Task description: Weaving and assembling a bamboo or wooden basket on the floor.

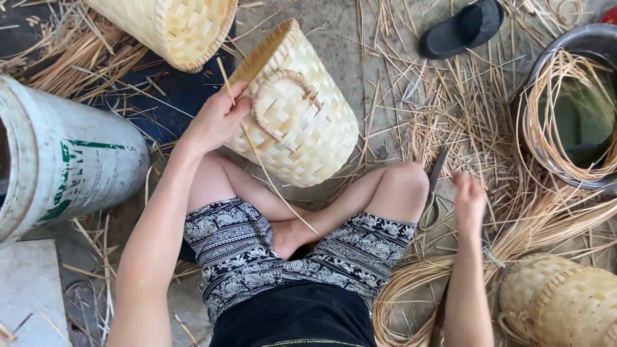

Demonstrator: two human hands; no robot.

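Bamboo weave, pale yellow, makes up the basket (302, 109) that lies tipped on its side on the concrete floor (334, 19), just past the person's crossed legs, its rim pointing up and to the left. An arched handle loop of wrapped cane sits on the side facing the camera. The left arm runs up from the lower left, elbow bent, and the left hand (215, 119) rests against the basket beside that handle. Its fingers are pinched shut on a thin strip (263, 164), which sticks up past the knuckles and trails down across the thigh toward the foot.

The right arm reaches out low on the right, wrist turned away from the camera. The right hand (469, 196) hangs over loose straw beside a pair of scissors (434, 186) lying by the knee; the fingers curl loosely, and whether they hold anything cannot be told.

Around the person lie a white bucket (64, 154) on its side, a second basket (177, 26) at the top, a third (559, 299) at the lower right, a metal basin (569, 45) of coiled cane and a black sandal (463, 29).
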